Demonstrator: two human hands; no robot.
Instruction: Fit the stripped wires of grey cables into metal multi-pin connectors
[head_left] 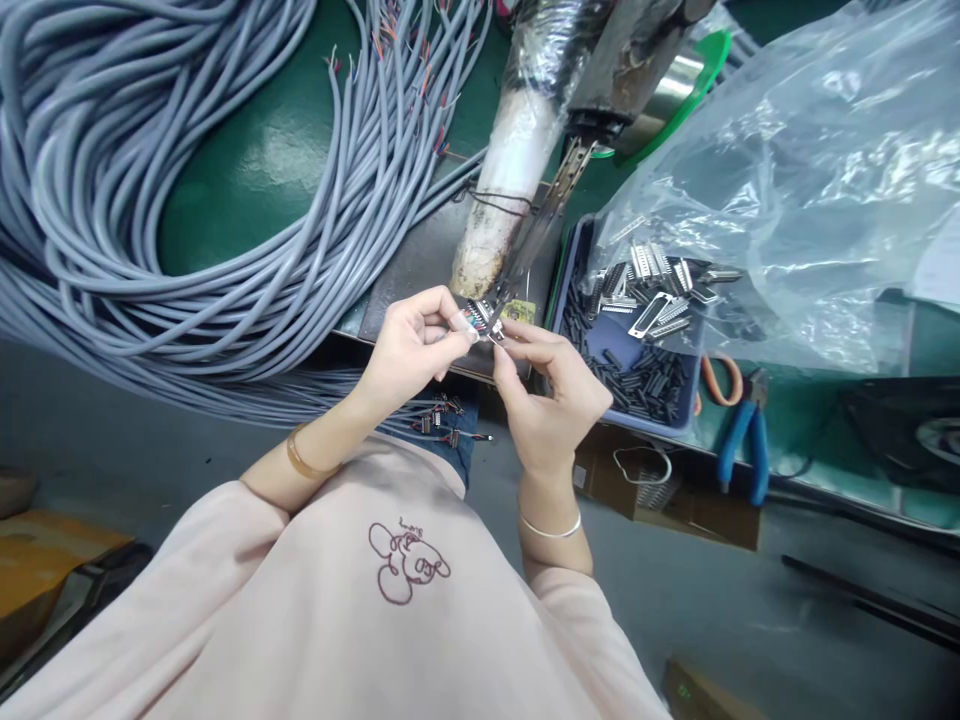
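Under the tip of a soldering iron (551, 190), a small metal connector (496, 331) is pinched between the thumb and fingers of my right hand (551, 385). Colored wire ends (475, 320) are held in the closed fingers of my left hand (416, 345), just left of the connector. The two hands nearly meet at the table's front edge. Beside the iron, a wrapped white tube (499, 210) reaches down to just above the wires. Whether wires and connector are joined is too small to tell.
Bundled gray cables (300, 270) cover the left. At right, a blue bin (679, 405) holds connectors and black parts, partly under a plastic bag (810, 190). Blue-handled pliers (742, 440) and an orange-handled tool (721, 380) lie near the edge. Wired connectors (442, 420) hang below.
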